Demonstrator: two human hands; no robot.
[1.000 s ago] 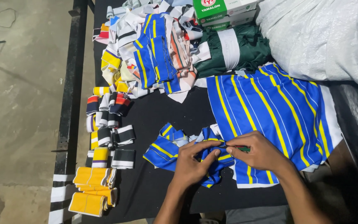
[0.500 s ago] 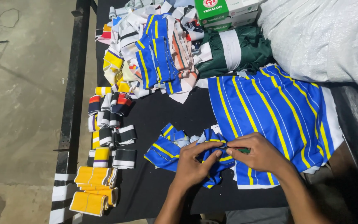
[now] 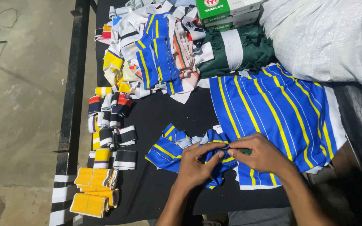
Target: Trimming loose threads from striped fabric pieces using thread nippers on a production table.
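While the blue-and-yellow striped piece (image 3: 197, 152) lay bunched at the near edge of the black worktop (image 3: 181, 113), little had shifted over the last second: the left hand (image 3: 197, 167) still pinched it, the right hand (image 3: 260, 155) stayed closed on a small dark-green tool (image 3: 244, 151). One larger striped panel (image 3: 273, 113), two green boxes (image 3: 227, 12) and three yellow rolls (image 3: 93, 190) lay around.

Black table (image 3: 189, 113) under striped fabric pieces (image 3: 273, 109)
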